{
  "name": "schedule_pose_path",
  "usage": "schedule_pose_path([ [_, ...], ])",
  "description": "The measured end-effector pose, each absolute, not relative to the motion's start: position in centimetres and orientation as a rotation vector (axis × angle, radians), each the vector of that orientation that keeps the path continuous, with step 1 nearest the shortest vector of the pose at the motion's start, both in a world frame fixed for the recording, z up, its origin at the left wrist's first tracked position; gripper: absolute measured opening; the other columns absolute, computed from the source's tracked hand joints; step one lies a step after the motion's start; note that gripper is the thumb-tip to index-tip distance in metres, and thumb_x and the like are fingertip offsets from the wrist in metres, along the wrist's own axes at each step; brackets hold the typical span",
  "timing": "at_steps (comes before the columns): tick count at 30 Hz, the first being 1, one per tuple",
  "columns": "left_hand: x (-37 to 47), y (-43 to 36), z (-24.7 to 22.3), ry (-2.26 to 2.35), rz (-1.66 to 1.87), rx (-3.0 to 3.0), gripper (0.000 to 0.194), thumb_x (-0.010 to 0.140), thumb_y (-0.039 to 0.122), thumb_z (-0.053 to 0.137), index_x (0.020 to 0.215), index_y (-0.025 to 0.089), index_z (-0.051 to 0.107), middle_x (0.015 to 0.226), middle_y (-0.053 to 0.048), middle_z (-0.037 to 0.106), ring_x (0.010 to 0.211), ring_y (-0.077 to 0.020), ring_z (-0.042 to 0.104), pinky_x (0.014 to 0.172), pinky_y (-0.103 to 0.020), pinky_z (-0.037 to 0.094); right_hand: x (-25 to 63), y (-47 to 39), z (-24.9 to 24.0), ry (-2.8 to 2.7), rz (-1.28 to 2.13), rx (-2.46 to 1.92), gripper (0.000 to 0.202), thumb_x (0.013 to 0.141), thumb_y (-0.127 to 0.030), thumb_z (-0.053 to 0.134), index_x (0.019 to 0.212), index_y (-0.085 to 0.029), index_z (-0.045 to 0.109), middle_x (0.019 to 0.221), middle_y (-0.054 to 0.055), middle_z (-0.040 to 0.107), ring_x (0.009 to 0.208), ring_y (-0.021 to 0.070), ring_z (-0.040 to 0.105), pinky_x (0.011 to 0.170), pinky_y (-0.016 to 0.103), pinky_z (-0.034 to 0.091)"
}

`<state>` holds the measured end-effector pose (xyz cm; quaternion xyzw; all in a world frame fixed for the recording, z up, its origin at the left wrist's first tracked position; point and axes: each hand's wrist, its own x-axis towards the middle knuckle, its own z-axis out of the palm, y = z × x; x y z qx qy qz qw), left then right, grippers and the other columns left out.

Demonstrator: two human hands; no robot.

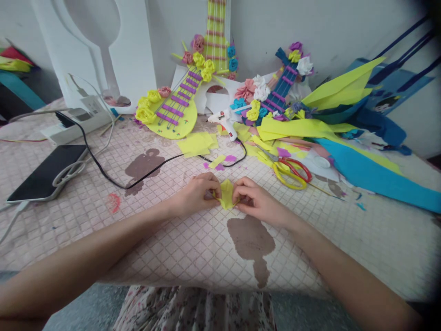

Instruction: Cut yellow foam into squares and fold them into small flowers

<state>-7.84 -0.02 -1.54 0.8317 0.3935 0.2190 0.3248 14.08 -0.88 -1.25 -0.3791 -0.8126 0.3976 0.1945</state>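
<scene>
Between my two hands a small piece of yellow crepe paper [226, 195] is held just above the patterned tablecloth. My left hand [200, 194] pinches its left edge, and my right hand [257, 201] pinches the right edge; both sets of fingers are closed. The paper's side edges look gathered or twisted at the fingertips. Beyond my hands lie a stack of yellow paper squares [197, 144] and small purple and yellow scraps [217, 162]. To the right of them rest scissors [291, 171] with red and yellow handles.
A white glue gun [225, 123] with a black cord lies behind my hands. Further back stand a yellow paper guitar [179, 108] and a blue one [280, 92] with paper flowers. A tablet [48, 172] and power strip [77, 119] lie left; blue crepe strips [379, 172] lie right.
</scene>
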Motion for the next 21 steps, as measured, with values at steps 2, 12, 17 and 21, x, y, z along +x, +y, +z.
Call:
schedule_pose_path([
  [2, -8.3, 0.3, -1.6, 0.967, 0.571, 2.157, 0.005, 0.072, 0.016, 0.062, 0.074, 0.018, 0.066, 0.096, -0.005, 0.057, 0.086, -0.0146, 0.056, 0.074, -0.027, 0.048, 14.6, -0.6, -1.1, -2.302, 1.173, -1.011, 0.011, 0.078, -0.010, 0.055, 0.079, -0.020, 0.058, 0.099, 0.003, 0.047, 0.085, 0.0140, 0.053, 0.068, 0.026, 0.047],
  [12, -8.7, 1.0, -1.8, 0.873, 0.576, 2.160, 0.005, 0.074, 0.013, 0.058, 0.073, 0.016, 0.062, 0.094, -0.005, 0.058, 0.081, -0.0120, 0.055, 0.068, -0.023, 0.046, 14.1, -0.6, -1.7, -2.248, 1.067, -1.068, 0.004, 0.081, -0.016, 0.056, 0.078, -0.019, 0.056, 0.091, 0.001, 0.049, 0.069, 0.0102, 0.050, 0.061, 0.024, 0.043],
  [17, -8.1, 0.7, -2.2, 0.975, 0.604, 2.221, 0.005, 0.075, 0.015, 0.057, 0.074, 0.016, 0.062, 0.087, -0.004, 0.057, 0.076, -0.0118, 0.054, 0.067, -0.023, 0.044, 13.4, -1.0, -1.9, -2.204, 0.964, -1.118, 0.007, 0.078, -0.013, 0.058, 0.076, -0.019, 0.054, 0.087, 0.001, 0.048, 0.071, 0.0112, 0.049, 0.063, 0.025, 0.042],
  [21, -7.9, 0.6, -2.4, 1.024, 0.620, 2.237, 0.004, 0.075, 0.016, 0.058, 0.072, 0.016, 0.061, 0.085, -0.003, 0.057, 0.074, -0.0117, 0.053, 0.066, -0.023, 0.043, 13.3, -1.0, -2.0, -2.194, 0.950, -1.141, 0.009, 0.078, -0.013, 0.059, 0.074, -0.019, 0.054, 0.085, 0.000, 0.047, 0.071, 0.0113, 0.049, 0.063, 0.025, 0.041],
])
